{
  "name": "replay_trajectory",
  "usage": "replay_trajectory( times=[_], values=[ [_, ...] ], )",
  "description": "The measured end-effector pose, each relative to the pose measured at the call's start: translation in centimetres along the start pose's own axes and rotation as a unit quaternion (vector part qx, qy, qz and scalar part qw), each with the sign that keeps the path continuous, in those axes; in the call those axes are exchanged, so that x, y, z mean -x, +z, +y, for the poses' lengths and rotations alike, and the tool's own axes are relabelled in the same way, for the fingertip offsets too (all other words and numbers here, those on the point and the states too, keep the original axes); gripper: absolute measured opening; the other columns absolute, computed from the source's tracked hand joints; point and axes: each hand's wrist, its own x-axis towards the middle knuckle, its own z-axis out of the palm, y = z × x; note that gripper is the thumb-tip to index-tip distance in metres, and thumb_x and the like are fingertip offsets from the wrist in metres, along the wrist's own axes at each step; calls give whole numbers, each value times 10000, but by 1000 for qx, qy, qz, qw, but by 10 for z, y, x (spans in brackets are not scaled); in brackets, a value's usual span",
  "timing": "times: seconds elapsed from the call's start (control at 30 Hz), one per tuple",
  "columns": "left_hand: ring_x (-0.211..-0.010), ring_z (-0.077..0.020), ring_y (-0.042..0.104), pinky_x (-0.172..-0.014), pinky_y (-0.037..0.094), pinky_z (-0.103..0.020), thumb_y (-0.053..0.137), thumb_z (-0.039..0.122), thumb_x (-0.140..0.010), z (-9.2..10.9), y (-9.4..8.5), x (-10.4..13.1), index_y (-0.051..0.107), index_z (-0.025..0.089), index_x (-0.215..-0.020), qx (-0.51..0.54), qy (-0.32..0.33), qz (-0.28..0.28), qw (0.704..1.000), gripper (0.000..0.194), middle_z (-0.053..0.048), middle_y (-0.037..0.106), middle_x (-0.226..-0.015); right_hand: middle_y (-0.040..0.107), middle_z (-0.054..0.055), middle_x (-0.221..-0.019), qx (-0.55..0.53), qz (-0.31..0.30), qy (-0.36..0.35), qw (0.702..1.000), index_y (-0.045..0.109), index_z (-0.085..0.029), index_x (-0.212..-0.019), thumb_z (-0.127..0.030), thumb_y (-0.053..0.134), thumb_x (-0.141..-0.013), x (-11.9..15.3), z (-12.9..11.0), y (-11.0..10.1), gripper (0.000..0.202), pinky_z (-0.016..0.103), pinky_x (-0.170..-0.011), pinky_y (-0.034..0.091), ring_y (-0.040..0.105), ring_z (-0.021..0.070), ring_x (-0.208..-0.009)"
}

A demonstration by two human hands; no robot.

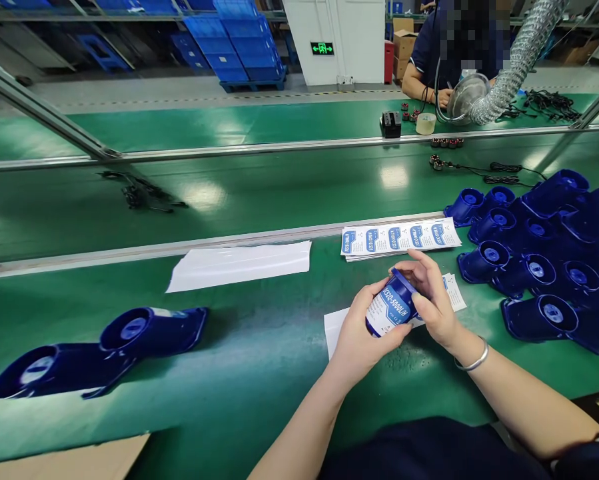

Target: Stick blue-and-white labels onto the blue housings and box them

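A dark blue plastic housing [393,303] with a white and blue label on its side is held between both hands above the green table. My left hand [362,333] wraps round its left and lower side, thumb under the label. My right hand [432,300] grips its right side, with the thumb near the label's edge and the fingers round the top. Beneath the hands lies a partly covered white sheet [334,328]. Just behind them is a stack of label sheets [399,238].
Several blue housings [539,267] are piled at the right; two more [144,333] lie at the left. White backing paper [242,265] lies near the rail. Cardboard [74,460] is at the lower left. Across the belt [279,177], a person [422,67] sits beside a flexible duct [519,63].
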Motion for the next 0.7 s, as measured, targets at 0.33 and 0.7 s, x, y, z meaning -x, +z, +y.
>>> replay_trajectory(
  times=[0.33, 0.7],
  values=[
    [-775, -143, 634, -717, 500, -239, 873, 366, -716, -6, -2, -7, 732, 152, -967, 337, -203, 32, 919, 359, -51, 716, -915, 535, 139, -1244, 85, -54, -81, 992, 285, -234, -1488, -547, 531, -930, 6, -7, 5, 686, 541, -990, 484, 559, 324, -1138],
    [-953, -178, 587, -820, 478, -268, 781, 382, -822, 0, -2, -1, 632, 204, -1035, 160, -78, -11, 984, 315, -41, 647, -1073, 524, 126, -1248, 60, -69, -39, 995, 289, -242, -1503, -488, 540, -952, 5, -7, 3, 654, 519, -1017, 463, 546, 300, -1153]
  ],
)
